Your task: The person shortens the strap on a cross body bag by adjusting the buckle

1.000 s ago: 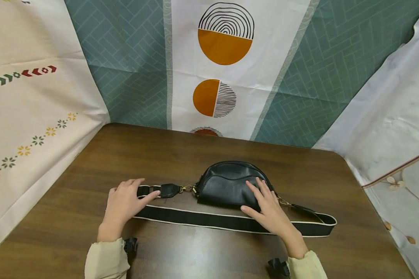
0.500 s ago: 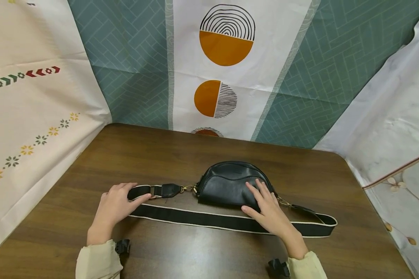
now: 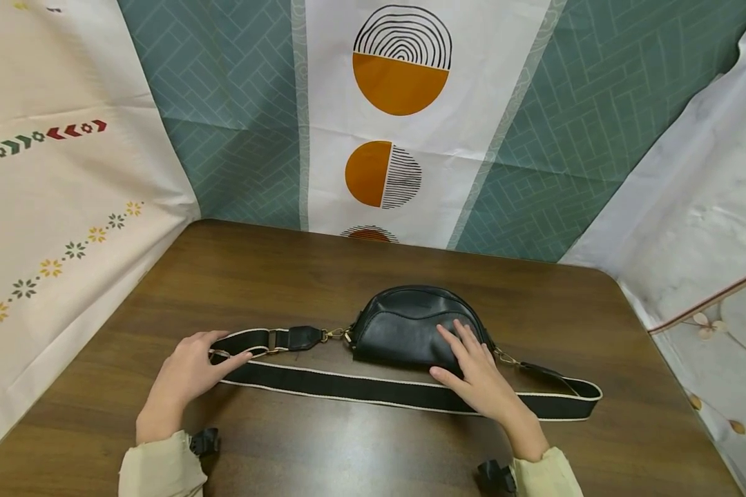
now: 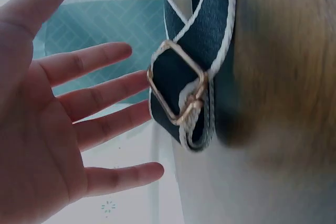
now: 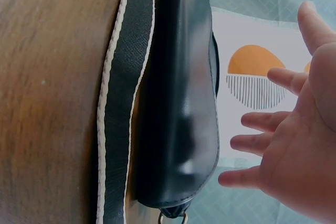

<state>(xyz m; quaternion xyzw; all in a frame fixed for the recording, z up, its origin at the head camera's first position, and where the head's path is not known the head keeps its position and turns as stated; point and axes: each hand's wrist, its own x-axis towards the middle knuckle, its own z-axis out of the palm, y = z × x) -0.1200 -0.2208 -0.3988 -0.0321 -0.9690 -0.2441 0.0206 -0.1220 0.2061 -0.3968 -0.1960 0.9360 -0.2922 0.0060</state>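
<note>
Your left hand (image 3: 186, 366) has moved leftward along the strap (image 3: 360, 391) since the earlier frames; your right hand (image 3: 475, 369) has held its position over the front of the bag (image 3: 404, 338). On the brown tabletop (image 3: 348, 449), whose near edge is cut off, the black bag sits near the middle. Its long axis runs left to right, arched top directed away from you, straight base toward you. Your right hand hides its lower right front. The strap's long run lies on your side of the bag, roughly parallel to the base; your left hand partly covers its left bend. Both hands are released, fingers extended; fingertip contact cannot be told. A metal slider (image 4: 187, 60) sits at the left bend, near your left fingertips. One gold clip (image 3: 333, 334) joins the strap to the bag's left end.
</note>
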